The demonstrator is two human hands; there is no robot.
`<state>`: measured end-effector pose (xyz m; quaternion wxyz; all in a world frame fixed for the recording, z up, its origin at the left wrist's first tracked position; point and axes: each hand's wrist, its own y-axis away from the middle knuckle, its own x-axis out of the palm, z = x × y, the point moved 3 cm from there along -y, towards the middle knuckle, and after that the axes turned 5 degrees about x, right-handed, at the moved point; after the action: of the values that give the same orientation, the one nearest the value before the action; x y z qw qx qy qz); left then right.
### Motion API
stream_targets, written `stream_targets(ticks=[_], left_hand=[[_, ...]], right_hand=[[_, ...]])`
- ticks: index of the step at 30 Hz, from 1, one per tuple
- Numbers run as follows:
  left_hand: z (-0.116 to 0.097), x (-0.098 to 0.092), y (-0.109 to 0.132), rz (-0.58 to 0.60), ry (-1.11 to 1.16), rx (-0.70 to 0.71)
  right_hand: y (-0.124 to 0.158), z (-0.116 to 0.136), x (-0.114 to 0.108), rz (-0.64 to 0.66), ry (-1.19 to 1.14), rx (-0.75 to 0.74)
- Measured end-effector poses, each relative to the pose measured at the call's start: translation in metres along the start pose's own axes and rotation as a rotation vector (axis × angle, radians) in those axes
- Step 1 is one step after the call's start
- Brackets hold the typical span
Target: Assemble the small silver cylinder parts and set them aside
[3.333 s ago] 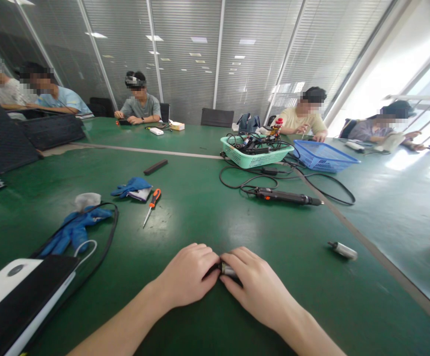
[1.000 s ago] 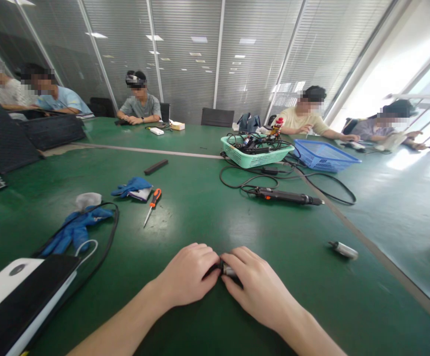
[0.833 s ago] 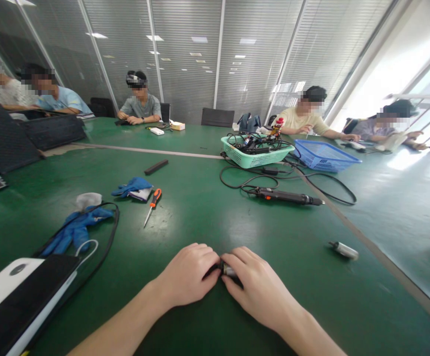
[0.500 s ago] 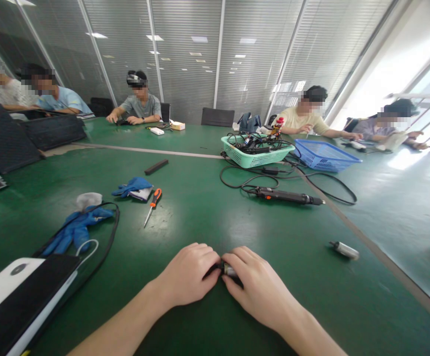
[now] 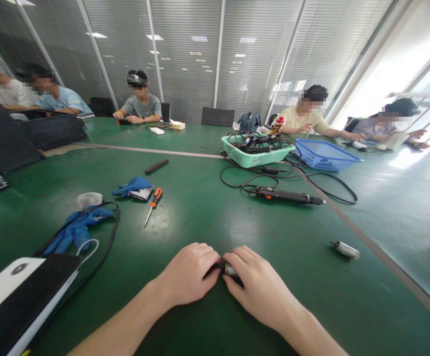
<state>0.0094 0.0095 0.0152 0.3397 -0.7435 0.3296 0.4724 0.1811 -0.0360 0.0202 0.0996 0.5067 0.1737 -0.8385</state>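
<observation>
Close in front of me, both hands meet over a small silver-and-black cylindrical part [image 5: 230, 269] just above or on the green table. My left hand [image 5: 193, 272] is closed on its dark end, which is mostly hidden by the fingers. From the other side, my right hand [image 5: 251, 279] wraps the silver end with thumb and fingers. Only a short stretch of the part shows between the two hands. A similar silver cylinder with a black tip [image 5: 344, 249] lies on the table to the right, apart from my hands.
An orange-handled screwdriver [image 5: 152, 205], blue gloves [image 5: 76, 230] and a dark bar [image 5: 156, 166] lie left. A white-and-black device [image 5: 22, 296] fills the lower left. Beyond my hands are a corded electric screwdriver [image 5: 289, 196], a green basket [image 5: 252, 159] and a blue basket [image 5: 324, 160]. Several people sit around.
My hands and the part between them look the same. Across the table, the hands of the person in grey have shifted slightly, and something orange shows by them.
</observation>
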Motion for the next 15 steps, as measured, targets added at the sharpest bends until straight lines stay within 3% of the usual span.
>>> stream_targets(ticks=[15], left_hand=[[0.0000, 0.0009, 0.0004, 0.006, 0.003, -0.004]], right_hand=[[-0.0008, 0.0005, -0.0001, 0.017, 0.000, 0.010]])
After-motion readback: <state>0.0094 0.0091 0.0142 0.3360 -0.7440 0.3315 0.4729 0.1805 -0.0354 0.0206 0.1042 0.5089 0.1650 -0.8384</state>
